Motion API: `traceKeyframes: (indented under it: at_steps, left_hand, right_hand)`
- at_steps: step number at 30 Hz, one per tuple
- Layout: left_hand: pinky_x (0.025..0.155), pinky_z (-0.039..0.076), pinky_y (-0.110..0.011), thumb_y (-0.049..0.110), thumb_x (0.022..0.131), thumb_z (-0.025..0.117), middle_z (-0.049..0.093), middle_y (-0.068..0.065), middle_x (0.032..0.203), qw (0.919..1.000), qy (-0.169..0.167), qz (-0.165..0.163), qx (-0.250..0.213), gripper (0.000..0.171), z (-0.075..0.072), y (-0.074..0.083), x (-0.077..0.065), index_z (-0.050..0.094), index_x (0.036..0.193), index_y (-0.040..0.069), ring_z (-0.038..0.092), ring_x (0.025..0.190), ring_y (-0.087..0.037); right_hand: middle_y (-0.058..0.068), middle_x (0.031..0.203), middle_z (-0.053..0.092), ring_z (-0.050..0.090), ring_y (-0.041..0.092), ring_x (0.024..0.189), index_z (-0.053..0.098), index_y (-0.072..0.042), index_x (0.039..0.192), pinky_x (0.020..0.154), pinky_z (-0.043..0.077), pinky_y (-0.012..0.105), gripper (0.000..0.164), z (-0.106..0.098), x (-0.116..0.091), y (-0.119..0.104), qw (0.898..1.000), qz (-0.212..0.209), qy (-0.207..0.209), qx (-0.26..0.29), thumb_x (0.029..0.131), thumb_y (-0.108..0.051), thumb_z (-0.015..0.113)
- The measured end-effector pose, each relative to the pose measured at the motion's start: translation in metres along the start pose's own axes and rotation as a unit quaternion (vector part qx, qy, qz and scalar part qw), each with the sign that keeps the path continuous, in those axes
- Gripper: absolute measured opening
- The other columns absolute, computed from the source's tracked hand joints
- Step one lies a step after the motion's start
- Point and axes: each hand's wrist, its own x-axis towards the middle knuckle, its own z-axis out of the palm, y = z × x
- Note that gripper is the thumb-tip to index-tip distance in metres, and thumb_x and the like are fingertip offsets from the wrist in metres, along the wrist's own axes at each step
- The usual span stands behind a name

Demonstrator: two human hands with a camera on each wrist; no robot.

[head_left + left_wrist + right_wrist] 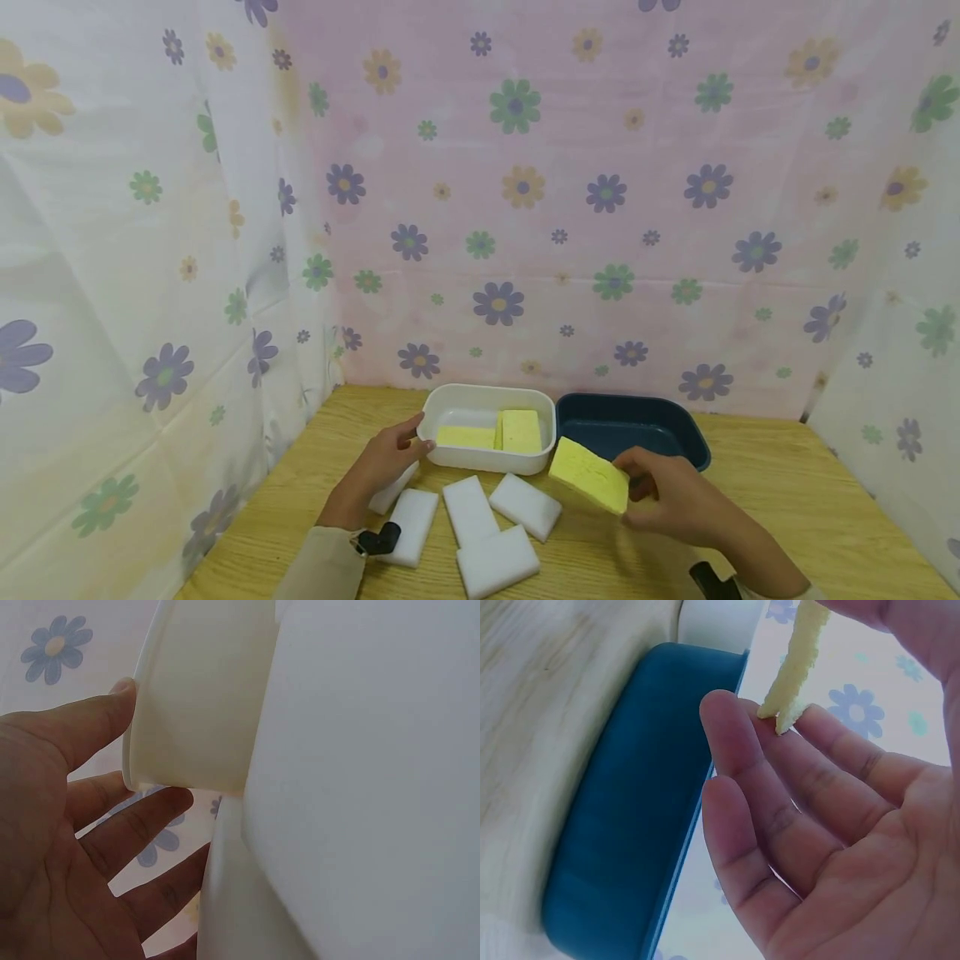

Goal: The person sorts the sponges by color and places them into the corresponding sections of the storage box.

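Note:
My right hand (678,497) pinches a yellow sponge (590,475) by its right end, tilted in the air before the dark blue container (630,422). In the right wrist view the sponge (795,667) shows edge-on between thumb and fingers. At the left end of the white container (480,460), my left hand (386,457) touches the rim. The left wrist view has the thumb against that rim, the other fingers spread and fairly straight. Inside the white container are yellow sponges (520,430), one low at left and more at right. No contents show in the blue container.
Several white sponge blocks (498,562) lie on the wooden table (780,492) in front of the white container, one partly hidden by my left hand. The two containers stand side by side near a flowered cloth backdrop (555,333). More flowered cloth hangs left and right.

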Motion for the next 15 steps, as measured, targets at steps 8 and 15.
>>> traceKeyframes:
  at_steps: [8,15]
  left_hand:
    - [0.107,0.049,-0.061,0.045,0.099,0.068,0.051,-0.014,0.156,1.0000,0.001,-0.002,-0.004,0.074,0.002,-0.004,0.002,0.038,0.162,0.020,0.050,0.140,-0.048]
    - [0.107,0.049,-0.061,0.042,0.100,0.068,0.052,-0.014,0.156,1.0000,0.005,-0.005,0.002,0.072,0.002,-0.002,0.003,0.038,0.162,0.021,0.050,0.140,-0.047]
  right_hand:
    - [-0.002,0.118,0.070,0.066,0.003,0.084,0.066,-0.017,0.128,0.072,0.058,0.023,0.054,-0.003,0.008,-0.010,0.998,-0.010,0.031,-0.049,0.080,-0.025,0.090]
    - [-0.005,0.119,0.069,0.061,0.005,0.083,0.068,-0.019,0.134,0.064,0.052,0.022,0.061,-0.006,0.016,-0.016,0.996,0.003,0.048,-0.080,0.080,-0.035,0.091]
